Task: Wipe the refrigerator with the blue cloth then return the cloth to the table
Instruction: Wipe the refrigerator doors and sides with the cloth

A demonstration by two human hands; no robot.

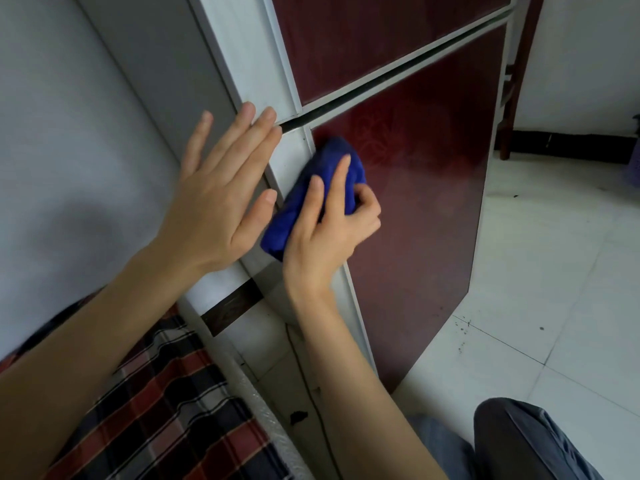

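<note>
The refrigerator (422, 188) has dark red door panels with pale grey trim and a grey side. My right hand (325, 233) grips a bunched blue cloth (332, 168) and presses it against the left edge of the lower door, just below the gap between the two doors. My left hand (221, 192) lies flat with fingers spread against the refrigerator's grey side, fingertips at the door gap. The table is not in view.
A white wall (52, 150) stands at the left. A plaid red and black fabric (166, 410) lies at the lower left. White floor tiles (554, 289) spread to the right, with a dark wooden leg (509, 109) behind. My knees in grey trousers (519, 441) show at the bottom right.
</note>
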